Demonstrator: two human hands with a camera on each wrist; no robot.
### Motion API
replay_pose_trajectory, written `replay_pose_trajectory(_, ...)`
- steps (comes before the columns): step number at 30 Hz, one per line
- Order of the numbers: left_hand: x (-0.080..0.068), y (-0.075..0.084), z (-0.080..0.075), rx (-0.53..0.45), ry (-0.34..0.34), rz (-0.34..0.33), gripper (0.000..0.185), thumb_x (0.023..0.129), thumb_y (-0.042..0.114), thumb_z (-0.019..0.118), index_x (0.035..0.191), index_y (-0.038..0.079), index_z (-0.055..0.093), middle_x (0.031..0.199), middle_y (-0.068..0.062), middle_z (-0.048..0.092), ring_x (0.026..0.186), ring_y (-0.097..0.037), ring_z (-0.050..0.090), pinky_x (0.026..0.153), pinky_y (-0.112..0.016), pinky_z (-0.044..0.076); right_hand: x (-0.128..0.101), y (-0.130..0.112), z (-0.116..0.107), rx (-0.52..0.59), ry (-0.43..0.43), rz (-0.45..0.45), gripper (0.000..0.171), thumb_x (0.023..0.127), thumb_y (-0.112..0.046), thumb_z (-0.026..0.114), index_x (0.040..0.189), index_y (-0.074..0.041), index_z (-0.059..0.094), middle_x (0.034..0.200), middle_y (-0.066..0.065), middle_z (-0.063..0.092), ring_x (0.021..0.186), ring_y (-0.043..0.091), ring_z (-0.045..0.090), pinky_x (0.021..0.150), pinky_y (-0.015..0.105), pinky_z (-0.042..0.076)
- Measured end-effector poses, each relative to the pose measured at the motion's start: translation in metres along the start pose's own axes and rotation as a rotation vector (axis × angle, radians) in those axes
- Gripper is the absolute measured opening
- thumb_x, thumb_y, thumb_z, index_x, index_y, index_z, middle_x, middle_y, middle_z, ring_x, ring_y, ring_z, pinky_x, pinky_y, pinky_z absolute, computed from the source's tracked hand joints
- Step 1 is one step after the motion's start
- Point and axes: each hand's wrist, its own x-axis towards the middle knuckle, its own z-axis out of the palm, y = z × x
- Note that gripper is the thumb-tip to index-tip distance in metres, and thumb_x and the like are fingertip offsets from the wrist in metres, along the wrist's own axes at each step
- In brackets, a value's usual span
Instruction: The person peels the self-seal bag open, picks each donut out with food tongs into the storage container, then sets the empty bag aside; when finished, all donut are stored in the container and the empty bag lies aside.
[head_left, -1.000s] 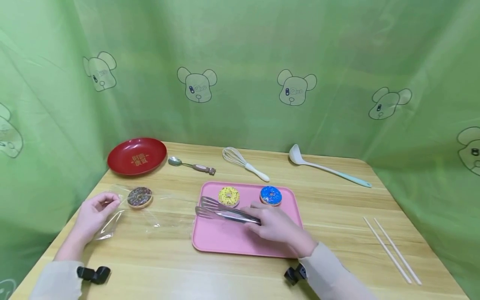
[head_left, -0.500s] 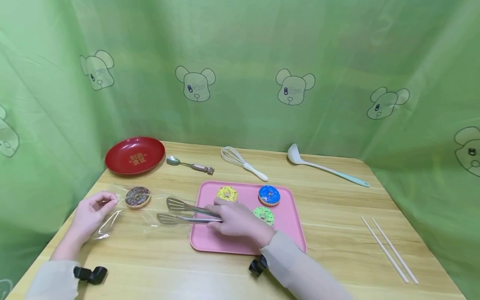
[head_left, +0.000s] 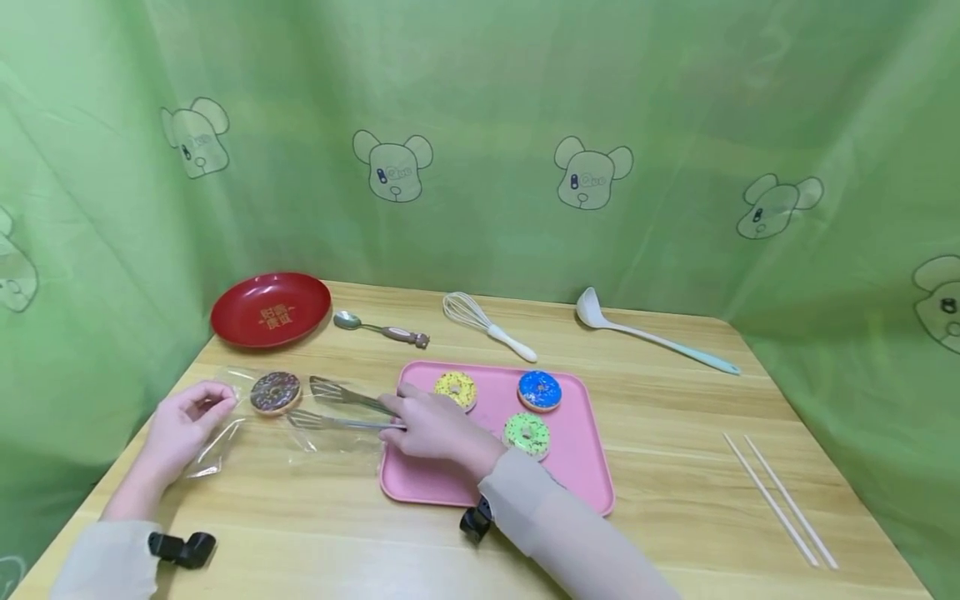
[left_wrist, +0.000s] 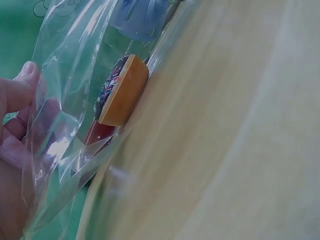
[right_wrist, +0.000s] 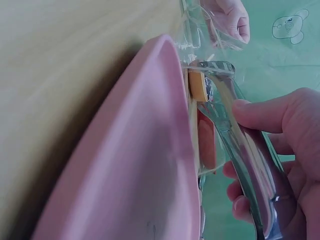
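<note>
My left hand (head_left: 180, 425) pinches the edge of a clear plastic bag (head_left: 216, 457) on the left of the table. A chocolate doughnut (head_left: 266, 390) with sprinkles lies inside the bag; the left wrist view shows its tan side (left_wrist: 131, 95) through the film. Over the pink tray's (head_left: 495, 498) left edge, my right hand (head_left: 435, 427) grips metal tongs (head_left: 337, 392). The tongs' arms are spread, and their slotted tips point left within the bag's outline, just right of the doughnut. Nothing shows between the tips.
On the tray sit yellow (head_left: 450, 382), blue (head_left: 531, 385) and green (head_left: 516, 432) doughnuts. Behind are a red plate (head_left: 247, 312), a spoon (head_left: 401, 335), a whisk (head_left: 498, 335) and a ladle (head_left: 645, 336). White chopsticks (head_left: 772, 498) lie at right. A green curtain (head_left: 487, 250) surrounds the table.
My right hand has carried the tongs leftward from over the tray to the bag, and the green doughnut has come into view. The left hand has stayed in place on the bag.
</note>
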Motion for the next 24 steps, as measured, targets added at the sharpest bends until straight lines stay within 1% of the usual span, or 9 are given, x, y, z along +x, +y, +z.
replay_pose_trajectory(5, 0.002, -0.001, 0.000, -0.003, -0.006, 0.006, 0.013, 0.084, -0.009, 0.061, 0.095, -0.014, 0.058, 0.088, 0.011, 0.061, 0.082, 0.003, 0.056, 0.074, -0.007, 0.044, 0.008, -0.003, 0.004, -0.012, 0.014, 0.007, 0.054, 0.086, -0.040, 0.063, 0.133, -0.015, 0.050, 0.095, -0.001, 0.049, 0.067, 0.007, 0.048, 0.053, 0.019, 0.041)
replay_pose_trajectory(10, 0.001, 0.003, 0.000, -0.012, -0.012, 0.011, 0.013, 0.084, -0.009, 0.061, 0.095, -0.014, 0.058, 0.087, 0.013, 0.061, 0.082, 0.002, 0.056, 0.073, -0.008, 0.045, 0.015, -0.009, 0.010, -0.023, 0.046, 0.025, 0.057, 0.084, -0.040, 0.066, 0.133, -0.016, 0.050, 0.096, 0.001, 0.052, 0.069, 0.008, 0.048, 0.053, 0.019, 0.042)
replay_pose_trajectory(13, 0.000, 0.004, 0.000, -0.014, -0.018, 0.012, 0.013, 0.084, -0.009, 0.061, 0.095, -0.014, 0.057, 0.087, 0.012, 0.061, 0.082, 0.002, 0.056, 0.073, -0.008, 0.045, 0.018, -0.012, 0.013, -0.027, 0.060, 0.040, 0.058, 0.083, -0.041, 0.067, 0.133, -0.018, 0.050, 0.095, 0.001, 0.052, 0.068, 0.008, 0.047, 0.052, 0.019, 0.042)
replay_pose_trajectory(19, 0.000, 0.003, 0.001, -0.015, -0.033, 0.015, 0.013, 0.084, -0.009, 0.060, 0.096, -0.014, 0.057, 0.089, 0.002, 0.062, 0.084, 0.001, 0.056, 0.074, -0.008, 0.045, 0.023, -0.016, 0.017, -0.017, 0.059, 0.073, 0.060, 0.082, -0.042, 0.068, 0.135, -0.021, 0.048, 0.093, -0.001, 0.049, 0.065, 0.008, 0.045, 0.048, 0.019, 0.040)
replay_pose_trajectory(24, 0.000, 0.004, 0.002, -0.004, -0.051, 0.019, 0.013, 0.085, -0.008, 0.060, 0.096, -0.014, 0.057, 0.089, -0.005, 0.062, 0.084, 0.001, 0.056, 0.075, -0.008, 0.045, 0.027, -0.017, 0.018, -0.033, 0.048, 0.071, 0.060, 0.083, -0.039, 0.067, 0.137, -0.022, 0.047, 0.096, 0.001, 0.048, 0.065, 0.008, 0.046, 0.048, 0.018, 0.040)
